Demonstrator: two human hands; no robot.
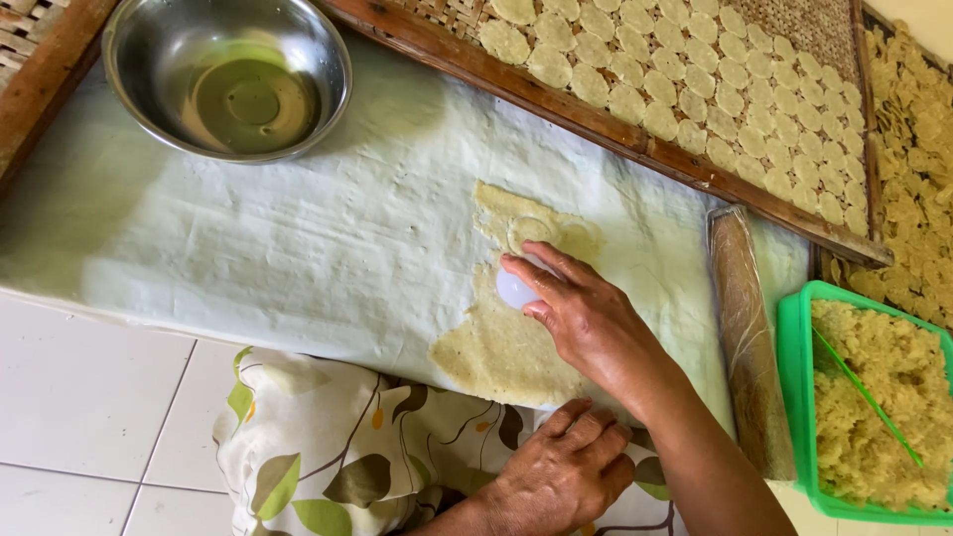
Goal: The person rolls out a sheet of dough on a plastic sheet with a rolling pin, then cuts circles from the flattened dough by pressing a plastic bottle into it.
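Head view looks down on a white plastic sheet [298, 238], wrinkled and slightly glossy, spread over a low work surface. On it lies a thin rolled sheet of pale yellow dough [501, 347], grainy, with ragged edges and a faint circular imprint near its top. The right hand [586, 313] presses a small round white cutter [516, 290] into the dough, fingers curled over it and gripping its rim. The left hand [566, 467] rests flat, fingers loose and holding nothing, on a leaf-patterned cloth [338, 447] just below the dough's lower edge. Right of the dough lies a cylindrical rolling pin [745, 328] wrapped in clear plastic film. Beside it a green plastic tub [794, 397] holds crumbly yellow dough. Above, a wood-framed woven tray [814, 30] carries rows of flat round dough discs [635, 69]. A shiny steel bowl [129, 60] sits at the upper left.
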